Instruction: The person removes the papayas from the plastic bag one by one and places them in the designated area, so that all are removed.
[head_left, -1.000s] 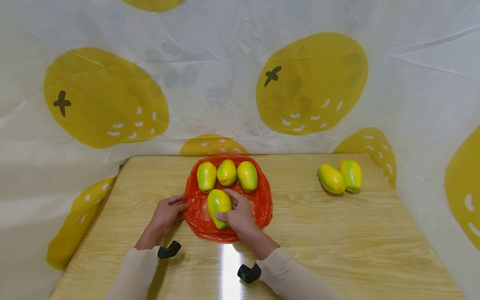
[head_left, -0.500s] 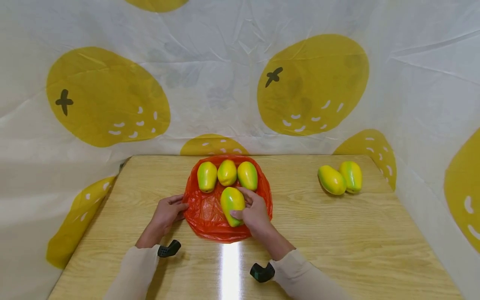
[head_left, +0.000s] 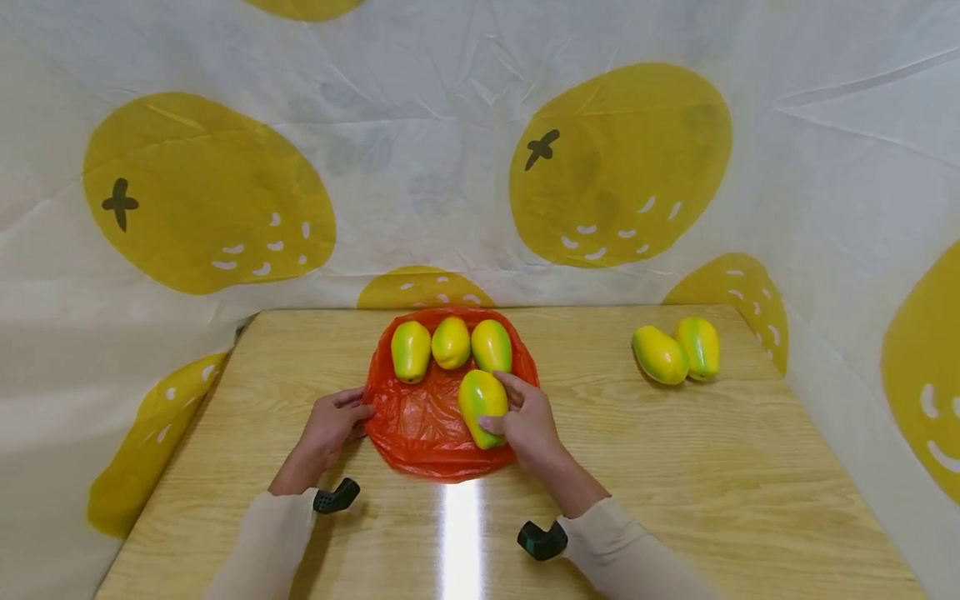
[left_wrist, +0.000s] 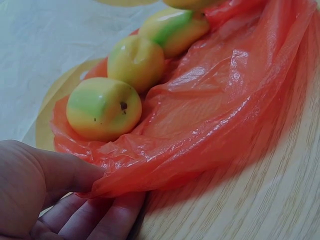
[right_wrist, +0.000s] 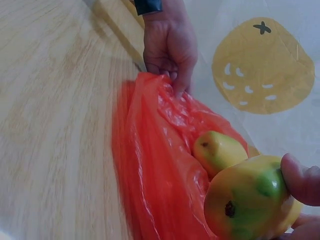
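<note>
Three yellow-green fruits [head_left: 451,343] sit at the back of the red bag [head_left: 420,417], the left grip [head_left: 333,423] pinches its edge, the right grip [head_left: 532,427] holds a fourth fruit [head_left: 480,400] over it, and two loose fruits [head_left: 660,356] lie on the worktop [head_left: 712,467], so those two seem not done yet

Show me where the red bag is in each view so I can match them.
Head: red bag on the table, below the picture's middle, slightly left.
Left wrist: red bag stretches from lower left to the upper right corner.
Right wrist: red bag runs down the lower middle to the bottom edge.
Shared landmark: left hand, gripping the bag's edge.
</note>
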